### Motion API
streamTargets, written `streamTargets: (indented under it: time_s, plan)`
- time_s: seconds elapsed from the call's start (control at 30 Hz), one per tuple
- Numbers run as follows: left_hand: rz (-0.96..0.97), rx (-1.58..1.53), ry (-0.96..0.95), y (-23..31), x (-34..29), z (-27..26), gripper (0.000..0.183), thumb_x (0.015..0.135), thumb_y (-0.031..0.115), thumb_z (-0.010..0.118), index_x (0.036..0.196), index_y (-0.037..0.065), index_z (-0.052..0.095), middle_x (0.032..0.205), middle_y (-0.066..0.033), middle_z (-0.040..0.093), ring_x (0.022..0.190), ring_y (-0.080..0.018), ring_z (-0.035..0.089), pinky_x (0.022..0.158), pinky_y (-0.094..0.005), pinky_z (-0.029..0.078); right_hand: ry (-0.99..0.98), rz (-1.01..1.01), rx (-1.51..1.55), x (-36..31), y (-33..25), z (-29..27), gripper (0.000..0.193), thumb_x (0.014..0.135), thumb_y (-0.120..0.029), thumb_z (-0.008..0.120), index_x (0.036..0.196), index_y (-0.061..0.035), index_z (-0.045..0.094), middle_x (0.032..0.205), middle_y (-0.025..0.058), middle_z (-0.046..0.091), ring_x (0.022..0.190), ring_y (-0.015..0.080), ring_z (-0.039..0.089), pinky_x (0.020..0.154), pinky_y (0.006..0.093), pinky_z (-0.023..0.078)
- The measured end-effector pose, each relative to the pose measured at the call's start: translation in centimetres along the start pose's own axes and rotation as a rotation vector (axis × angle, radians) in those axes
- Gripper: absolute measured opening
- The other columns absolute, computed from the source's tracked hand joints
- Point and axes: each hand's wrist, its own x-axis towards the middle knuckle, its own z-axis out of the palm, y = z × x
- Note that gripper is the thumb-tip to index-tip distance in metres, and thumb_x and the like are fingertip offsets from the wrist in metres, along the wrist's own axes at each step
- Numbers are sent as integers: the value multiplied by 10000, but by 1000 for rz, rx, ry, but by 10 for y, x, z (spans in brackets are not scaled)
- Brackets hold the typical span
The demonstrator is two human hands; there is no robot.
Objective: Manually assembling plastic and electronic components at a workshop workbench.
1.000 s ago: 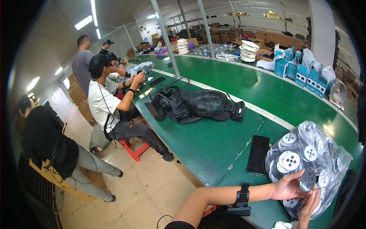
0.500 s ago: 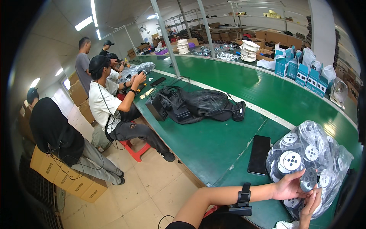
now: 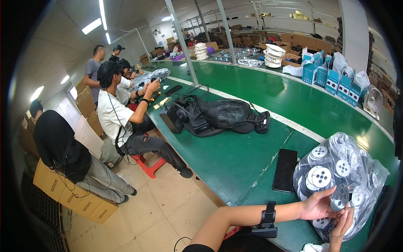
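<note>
At the lower right I hold a grey metallic round disc with holes [image 3: 339, 198] upright. My left hand [image 3: 315, 205] grips its left edge between thumb and fingers. Closed at the disc's lower edge, the fingertips of my right hand [image 3: 344, 223] pinch it. Right behind both hands lies a clear plastic bag [image 3: 367, 168], filled with several white round discs with holes [image 3: 321, 177]. A black phone [image 3: 285, 170] rests flat on the green table, left of the bag. A black strap with a small device [image 3: 268, 219] circles my left forearm.
Farther along the green table [image 3: 235, 168] lie a black bag with cables [image 3: 226, 113] and a black box-shaped device [image 3: 171, 119]. A green conveyor [image 3: 252, 88] runs behind, with blue boxes [image 3: 331, 82] beyond it. Co-workers sit and stand at left, near a red stool [image 3: 150, 167] and cartons [image 3: 84, 201].
My hands and the disc look unchanged. In the background, the standing person in grey has turned and shifted right; the person in black at the left has moved slightly.
</note>
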Motion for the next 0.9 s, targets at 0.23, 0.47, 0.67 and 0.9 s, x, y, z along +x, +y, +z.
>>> streamTargets:
  time_s: [0.23,0.47,0.67,0.9]
  plan:
    - [-7,-8,8,0,0,-1,532,886,452,466,1311,156,341,1134,-108,534,953,-212,588,913,-381,423,12,35,5,-2,1,0,296,931,-267,337,743,-50,407,492,-32,302,424,42,253,411,225,173]
    - [-4,12,4,0,-1,-1,525,890,453,458,1308,159,342,1134,-103,542,947,-205,595,902,-378,428,-1,85,51,-4,7,-2,290,928,-268,345,744,-53,406,508,-39,317,438,37,261,413,222,176]
    - [-20,5,-33,1,-1,-6,541,888,438,470,1328,165,312,1163,-123,508,988,-210,563,916,-384,410,-3,54,7,-4,4,-3,283,928,-258,342,749,-50,410,530,-35,334,452,40,271,422,217,188]
    - [-39,-26,-41,0,0,-12,574,888,423,479,1352,152,277,1192,-143,476,1022,-215,538,930,-389,391,28,37,17,-3,0,0,288,930,-264,342,745,-52,402,541,-37,342,449,35,271,418,214,186]
